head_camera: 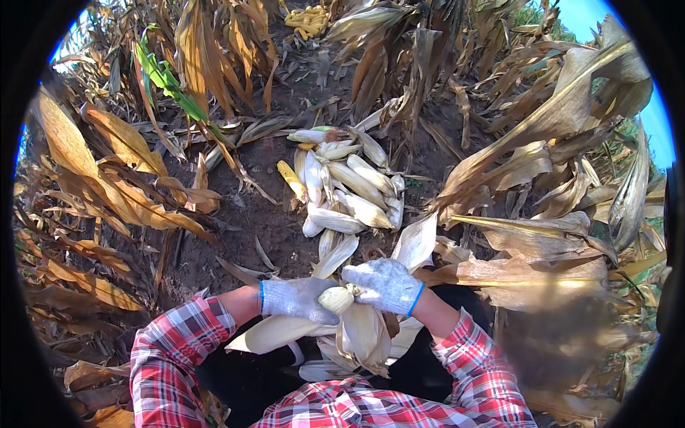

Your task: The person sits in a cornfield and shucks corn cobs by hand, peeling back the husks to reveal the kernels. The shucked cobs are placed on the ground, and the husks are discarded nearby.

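My left hand, in a pale knit glove with a blue cuff, is wrapped around an ear of corn. The ear is pale and still in husk where it shows. At its stubby stem end, the curled fingers of my right hand, gloved the same way, close on the stub. Loose dry husks hang and lie below both hands, between my legs. Ahead of the hands, a pile of corn ears rests on the soil, mostly in pale husks. One bare yellow cob lies at its left side.
Dry corn stalks and leaves stand on both sides, with a broad dry leaf reaching close to my right forearm. Brown soil shows left of the pile. Farther off lies a heap of yellow cobs. A green leaf hangs upper left.
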A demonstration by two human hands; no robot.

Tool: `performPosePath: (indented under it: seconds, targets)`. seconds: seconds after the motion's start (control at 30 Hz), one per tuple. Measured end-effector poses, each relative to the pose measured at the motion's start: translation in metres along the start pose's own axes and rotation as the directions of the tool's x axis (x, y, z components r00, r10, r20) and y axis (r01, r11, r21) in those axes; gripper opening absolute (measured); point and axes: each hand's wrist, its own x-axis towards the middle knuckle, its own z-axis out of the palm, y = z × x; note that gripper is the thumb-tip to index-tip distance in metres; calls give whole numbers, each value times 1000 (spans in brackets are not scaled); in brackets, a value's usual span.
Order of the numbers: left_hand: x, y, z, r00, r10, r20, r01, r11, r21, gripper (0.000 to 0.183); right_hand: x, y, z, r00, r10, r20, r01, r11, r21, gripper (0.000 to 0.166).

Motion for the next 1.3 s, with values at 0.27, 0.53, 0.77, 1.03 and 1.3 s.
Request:
performPosePath:
  seconds: [0.27, 0.53, 0.77, 1.03, 1.3]
  targets:
    - [16, 11, -48, 690, 719, -81, 95, 20, 995, 17, 33, -7, 23, 892, 319, 319, -394, 205, 896, 55]
    - [-6, -1, -58, 76, -71, -995, 3, 997, -71, 54, 33, -5, 27, 923, 370, 102, -350, 701, 621, 58]
    - [-51, -31, -58, -140, -382, -913, -675, 712, -194, 42, 46, 15, 57, 817, 574, 59, -577, 809, 110, 56]
    - [-74, -17, -76, -275, -479, -833, -823, 566, -53, 41, 54, 32, 147, 718, 478, 506, -457, 872, -175, 62]
    - [-90, -34, -70, -248, -434, -866, -676, 718, -167, 47, 106, 50, 178, 986, -47, 161, 120, 866, -486, 85]
